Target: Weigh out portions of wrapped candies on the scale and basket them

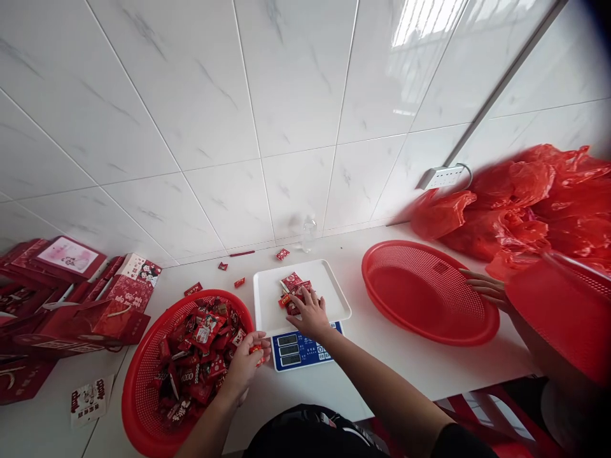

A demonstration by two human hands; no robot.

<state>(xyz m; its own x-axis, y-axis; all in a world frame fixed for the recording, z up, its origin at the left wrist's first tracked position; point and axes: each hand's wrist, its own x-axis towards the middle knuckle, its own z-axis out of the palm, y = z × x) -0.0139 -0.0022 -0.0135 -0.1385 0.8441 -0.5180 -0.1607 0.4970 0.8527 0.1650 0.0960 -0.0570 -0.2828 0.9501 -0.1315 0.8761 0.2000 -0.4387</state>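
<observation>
Nearest the camera, two bare forearms extend over a white table point(382, 372).

1. Left hand point(243, 366): closed in a pinch on a small red sweet point(256, 351). The hand sits at the right rim of the full red basket point(131, 394).
2. Right hand point(312, 315): open, fingers spread and resting on a few packets point(292, 283) that lie on the white tray point(267, 299). No grip is visible.
3. Scale point(300, 348): blue front panel faces the person and the tray rests on top. The display digits are too small to read.

Status, as a judgement: the work appears to be at an early stage. The tray carries only a small cluster of packets, while the full red basket holds a deep heap of red packets point(200, 356). The empty red basket point(420, 292), to the right of the scale, has nothing in it.

Surroundings:
- A co-worker's hand point(487, 289) rests on the far right rim of the empty red basket.
- Loose packets point(282, 254) lie on the table behind the tray.
- Red gift boxes point(71, 299) are stacked at the left.
- Red plastic bags point(525, 203) are piled at the right, against the wall.
</observation>
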